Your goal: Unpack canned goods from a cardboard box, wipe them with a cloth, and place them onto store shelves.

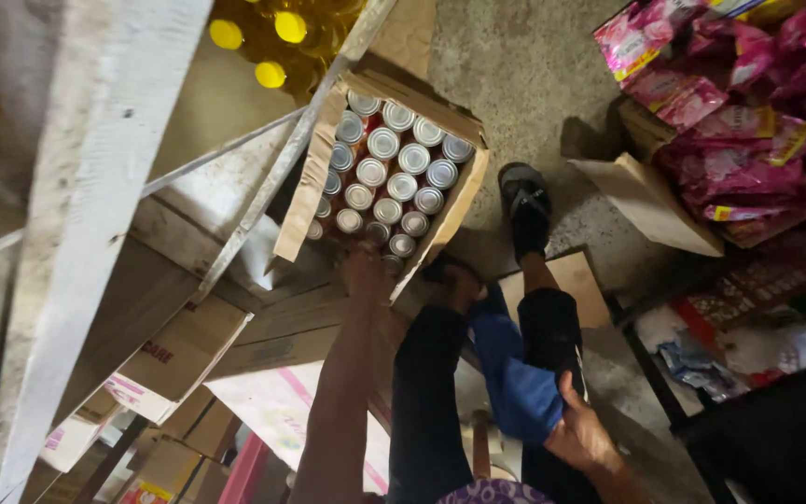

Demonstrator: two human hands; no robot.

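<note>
Approx. 18 silver-topped cans (386,177) are counted in 1 open cardboard box (314,177), arranged in roughly 4 rows; the cans nearest the bottom edge are partly hidden, so the count is not exact. 3 yellow bottle caps (270,74) are seen at top, w/ more bottles too dim to be counted. 2 hands are seen: 1 left hand (366,273) at the box, 1 right hand (582,434) on 1 blue cloth (515,387). 1 dark sandal (525,203) is visible. Pink snack packets (720,168) are piled at right, well over 6, exact no. cannot be told. Approx. 5 closed cartons (174,359) are stacked lower left.
</note>
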